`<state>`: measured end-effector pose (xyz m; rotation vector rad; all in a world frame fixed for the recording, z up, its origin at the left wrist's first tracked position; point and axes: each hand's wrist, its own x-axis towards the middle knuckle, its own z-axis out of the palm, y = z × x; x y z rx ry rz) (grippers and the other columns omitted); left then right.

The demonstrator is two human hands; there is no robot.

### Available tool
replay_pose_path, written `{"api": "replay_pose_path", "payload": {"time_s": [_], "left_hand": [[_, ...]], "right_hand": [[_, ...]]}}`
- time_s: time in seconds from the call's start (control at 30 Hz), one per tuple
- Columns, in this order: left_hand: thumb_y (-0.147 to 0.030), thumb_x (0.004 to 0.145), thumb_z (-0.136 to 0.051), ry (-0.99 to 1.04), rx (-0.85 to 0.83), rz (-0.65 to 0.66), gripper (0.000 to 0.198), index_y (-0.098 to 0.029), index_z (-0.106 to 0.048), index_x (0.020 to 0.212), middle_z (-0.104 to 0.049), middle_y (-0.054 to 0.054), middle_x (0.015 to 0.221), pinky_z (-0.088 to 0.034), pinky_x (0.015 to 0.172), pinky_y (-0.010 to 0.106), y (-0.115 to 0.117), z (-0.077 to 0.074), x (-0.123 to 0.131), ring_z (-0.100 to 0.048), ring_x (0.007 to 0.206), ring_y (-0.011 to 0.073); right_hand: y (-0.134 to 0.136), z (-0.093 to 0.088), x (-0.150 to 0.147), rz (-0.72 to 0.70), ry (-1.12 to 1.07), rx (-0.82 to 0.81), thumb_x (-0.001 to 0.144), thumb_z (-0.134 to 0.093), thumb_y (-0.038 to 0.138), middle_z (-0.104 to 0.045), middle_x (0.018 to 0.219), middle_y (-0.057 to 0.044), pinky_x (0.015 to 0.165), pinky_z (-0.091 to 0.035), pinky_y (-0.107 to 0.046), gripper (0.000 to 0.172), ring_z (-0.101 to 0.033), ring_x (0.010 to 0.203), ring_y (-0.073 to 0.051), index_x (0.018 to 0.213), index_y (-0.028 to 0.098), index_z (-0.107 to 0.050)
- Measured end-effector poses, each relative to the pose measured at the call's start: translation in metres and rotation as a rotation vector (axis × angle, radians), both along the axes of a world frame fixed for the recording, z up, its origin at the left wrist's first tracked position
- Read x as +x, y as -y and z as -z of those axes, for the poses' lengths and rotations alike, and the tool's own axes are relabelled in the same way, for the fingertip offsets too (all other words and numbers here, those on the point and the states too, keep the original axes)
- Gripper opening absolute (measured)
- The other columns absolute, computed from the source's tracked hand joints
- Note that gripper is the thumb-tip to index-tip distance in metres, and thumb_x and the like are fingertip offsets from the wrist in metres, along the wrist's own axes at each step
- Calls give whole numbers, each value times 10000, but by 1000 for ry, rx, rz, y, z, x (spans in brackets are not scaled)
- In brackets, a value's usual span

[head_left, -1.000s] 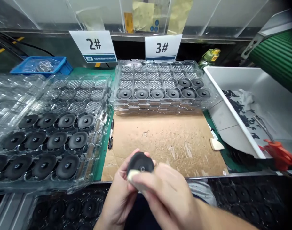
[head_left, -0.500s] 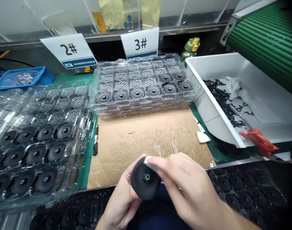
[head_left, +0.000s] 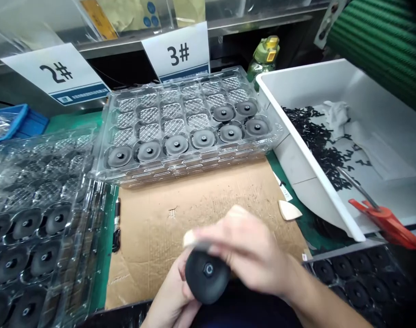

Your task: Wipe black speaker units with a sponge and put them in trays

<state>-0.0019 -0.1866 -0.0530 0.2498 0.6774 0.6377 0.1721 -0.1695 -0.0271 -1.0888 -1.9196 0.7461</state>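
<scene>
**Black disc held up between two hands over the near edge of the cardboard**

Head view: The left hand (head_left: 173,291) grips a black disc (head_left: 208,284) from its side, hub facing the camera. The right hand (head_left: 245,248), blurred, is drawn narrow at the disc's upper edge; a pale tip (head_left: 189,238) shows at its fingers, though whether it is held or worn I cannot tell. Beyond them, cardboard (head_left: 208,200) lies on the green counter (head_left: 103,264), with a pen (head_left: 116,225) along its left edge and a cream wedge (head_left: 290,210) at its right. A clear tray stack (head_left: 173,126) stands behind, its top tray carrying six discs in front and two in the next row. Right of it, a white bin (head_left: 317,86) contains small black pieces (head_left: 317,141).
</scene>
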Motion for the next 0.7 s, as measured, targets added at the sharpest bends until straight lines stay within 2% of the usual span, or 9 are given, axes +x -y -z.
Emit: {"api": "replay_pose_path", "payload": {"time_s": [0.07, 0.13, 0.2, 0.27, 0.33, 0.4, 0.5, 0.6, 0.7], "left_hand": [[-323, 572, -787, 53, -54, -49, 595, -338, -589, 1133, -636, 24, 1129, -466, 891, 357, -3, 1, 1, -598, 1026, 267], [-309, 609, -763, 116, -108, -104, 547, -401, -581, 1116, -621, -1, 1173, -473, 887, 363, -4, 2, -1, -583, 1063, 270], [-293, 624, -754, 167, -126, -134, 509, -395, -594, 1097, -607, 1, 1205, -468, 900, 358, -5, 3, -5, -556, 1103, 276], [-297, 639, -743, 206, -117, -146, 504, -379, -589, 1112, -583, 12, 1244, -463, 909, 346, -5, 6, -8, -533, 1133, 278], [-334, 657, -722, 241, -107, -146, 515, -379, -567, 1145, -558, 22, 1275, -456, 917, 333, -5, 10, -10, -517, 1152, 273], [-395, 667, -692, 263, -102, -134, 509, -372, -561, 1158, -535, 34, 1300, -439, 937, 329, -6, 13, -9, -499, 1171, 275], [-432, 692, -650, 246, -104, -120, 489, -377, -553, 1169, -516, 49, 1318, -391, 984, 344, -5, 16, -6, -465, 1204, 278], [-415, 715, -637, 187, -89, -139, 516, -401, -502, 1213, -516, 46, 1315, -369, 1004, 350, -1, 15, -4, -462, 1209, 264], [-417, 682, -665, 126, -59, -172, 573, -368, -499, 1228, -515, 56, 1312, -384, 994, 369, 8, 10, -5, -492, 1179, 273]], "right_hand": [[-7, 22, 13, 229, 54, -161, 906, -442, 173, -641, 1001, 9, 765, -390, -268, 286, -553, 833, -114, 1156, 240, -563], [-5, 45, 23, 347, 138, -304, 906, -442, 202, -630, 1020, -7, 749, -412, -275, 294, -549, 867, -139, 1168, 257, -562], [5, 65, 26, 300, 177, -401, 908, -436, 228, -630, 966, -18, 726, -425, -294, 299, -550, 838, -156, 1178, 270, -556], [19, 77, 21, 189, 185, -448, 912, -425, 226, -626, 882, -15, 726, -428, -321, 300, -548, 787, -161, 1177, 282, -553], [36, 81, 12, 101, 181, -472, 915, -409, 211, -614, 821, -12, 719, -430, -340, 303, -544, 759, -163, 1174, 281, -551], [51, 81, 3, 74, 169, -492, 917, -400, 208, -604, 800, -10, 687, -436, -339, 305, -542, 740, -161, 1175, 283, -546], [68, 81, -4, 144, 141, -497, 911, -411, 212, -609, 811, -11, 664, -455, -329, 316, -553, 736, -158, 1193, 289, -532], [78, 84, 0, 241, 122, -473, 898, -425, 207, -631, 886, -32, 713, -484, -341, 313, -580, 802, -167, 1182, 254, -546], [78, 74, 9, 327, 99, -442, 892, -433, 220, -640, 973, -55, 746, -502, -348, 302, -593, 880, -187, 1164, 224, -564]]}}
